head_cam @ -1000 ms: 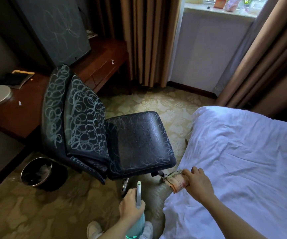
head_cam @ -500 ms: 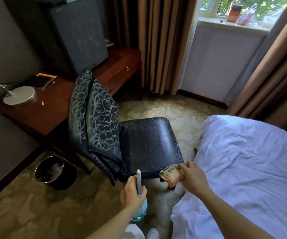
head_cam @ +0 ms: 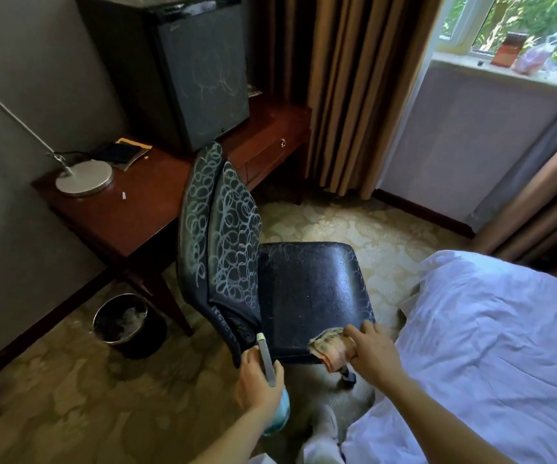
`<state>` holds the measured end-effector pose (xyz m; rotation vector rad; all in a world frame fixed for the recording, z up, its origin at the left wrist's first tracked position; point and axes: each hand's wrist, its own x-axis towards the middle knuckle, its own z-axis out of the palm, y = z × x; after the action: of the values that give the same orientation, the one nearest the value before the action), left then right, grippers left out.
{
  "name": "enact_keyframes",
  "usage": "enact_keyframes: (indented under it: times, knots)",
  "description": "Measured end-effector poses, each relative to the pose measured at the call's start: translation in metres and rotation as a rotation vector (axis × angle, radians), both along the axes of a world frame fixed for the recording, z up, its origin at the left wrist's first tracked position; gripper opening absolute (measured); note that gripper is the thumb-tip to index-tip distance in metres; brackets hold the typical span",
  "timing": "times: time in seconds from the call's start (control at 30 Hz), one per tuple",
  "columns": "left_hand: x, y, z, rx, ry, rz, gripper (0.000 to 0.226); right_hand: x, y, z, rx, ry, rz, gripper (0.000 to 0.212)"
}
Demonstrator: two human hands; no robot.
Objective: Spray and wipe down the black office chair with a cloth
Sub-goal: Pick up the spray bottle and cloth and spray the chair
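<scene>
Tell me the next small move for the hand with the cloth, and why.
Probably drag the cloth forward across the seat. The right hand presses it on the seat's near edge, the seat looks beaded with droplets and faint scribbles, and the left hand holds the spray bottle back.

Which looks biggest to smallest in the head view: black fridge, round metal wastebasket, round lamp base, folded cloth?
1. Black fridge
2. Round metal wastebasket
3. Round silver lamp base and folded cloth: similar; the hand covers part of the cloth, so unranked.
</scene>
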<state>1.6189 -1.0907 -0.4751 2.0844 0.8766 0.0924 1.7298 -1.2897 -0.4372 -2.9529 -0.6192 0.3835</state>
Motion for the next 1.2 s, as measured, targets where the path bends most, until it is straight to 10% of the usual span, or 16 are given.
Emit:
enact_keyframes:
  times: [0.4,0.77,1.2]
  knots:
    - [0.031,-0.029,-0.023,-0.319,0.118,0.472,0.038,0.152,0.018,-0.022,-0.046,0.003,0.398,0.043]
    - [-0.011,-0.091,-0.06,-0.196,0.406,0.586,0.04,0.187,0.015,-0.036,-0.09,0.033,0.64,0.043]
    - [-0.019,-0.101,-0.03,-0.149,0.255,0.463,0.043,0.143,0.004,-0.034,-0.067,0.026,0.642,0.045]
